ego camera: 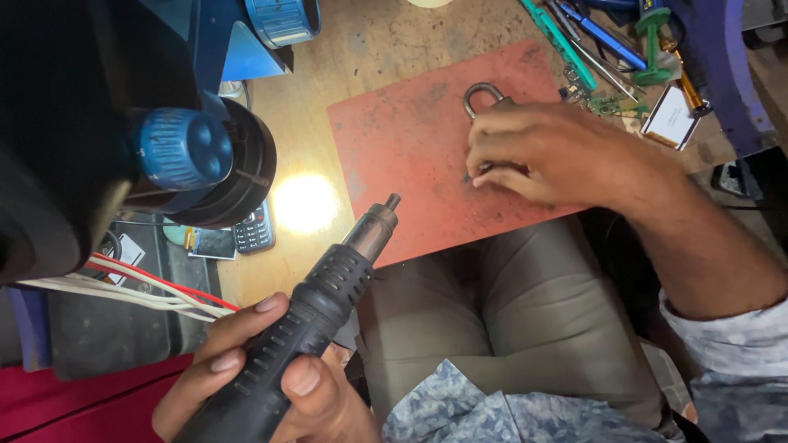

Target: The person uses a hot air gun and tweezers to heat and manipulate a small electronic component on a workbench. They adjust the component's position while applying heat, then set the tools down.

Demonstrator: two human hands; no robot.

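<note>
**Hot tool in one hand, padlock under the other**

A black ribbed hot-air tool with a grey metal tip [316, 316] is gripped tightly by the left hand [263, 377], low in the picture. Its tip is pointed up toward the worn red rubber mat [402, 139] laid on the brown wooden counter [369, 49]. The right hand [533, 156] is rested on the mat with its fingers curled over a small grey metal padlock [486, 97]; only the lock's loop is seen above the knuckles. The two hands are kept well apart. A big black microscope with a blue knob [185, 152] is seen at the left, with a small dark keypad phone [254, 230] beside a bright spot of light on the counter. Blue and green tools [607, 41] are piled at the top right
</note>
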